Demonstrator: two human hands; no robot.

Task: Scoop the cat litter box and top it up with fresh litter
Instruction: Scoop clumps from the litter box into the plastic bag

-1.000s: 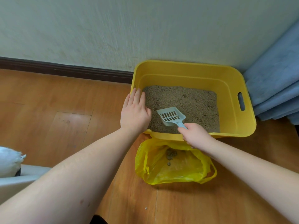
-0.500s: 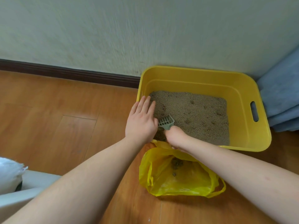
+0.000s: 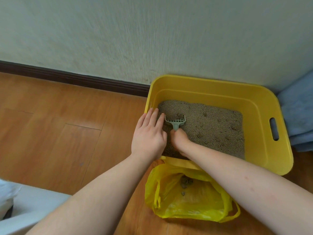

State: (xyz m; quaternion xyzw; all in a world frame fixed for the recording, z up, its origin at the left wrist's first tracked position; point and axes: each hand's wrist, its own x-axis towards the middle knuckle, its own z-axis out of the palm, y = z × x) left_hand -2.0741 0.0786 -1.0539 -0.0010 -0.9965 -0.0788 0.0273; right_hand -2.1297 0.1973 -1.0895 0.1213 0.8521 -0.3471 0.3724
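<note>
A yellow litter box (image 3: 264,116) stands on the wooden floor (image 3: 59,133) against the pale wall (image 3: 152,39), with a dark baseboard (image 3: 76,80) running off to the left of the box. A slot handle is cut into the box's right wall. Grey-brown litter (image 3: 211,126) covers the bottom of the box, its surface dimpled with small pits.

The left hand (image 3: 149,134) lies flat on the box's near left corner, fingers straight and together, reaching over the rim so the fingertips are above the litter. It grasps nothing.

The right hand (image 3: 180,139) is inside the box, just beside the left hand, with its fingers curled around the handle of a pale green scoop (image 3: 175,122). The scoop's slotted head points toward the far wall of the box and sits down in the litter near the box's left side, with a few grains or clumps at its front edge. The right forearm crosses over the box's near rim.

Just in front of the box, touching its near wall, an open yellow plastic bag (image 3: 191,206) rests on the floor, with a few dark clumps (image 3: 186,181) at its bottom.

To the right of the box hangs blue fabric (image 3: 298,116). Well to the left of the box, at the picture's lower left corner, something white (image 3: 25,207) shows; what it is cannot be told.
</note>
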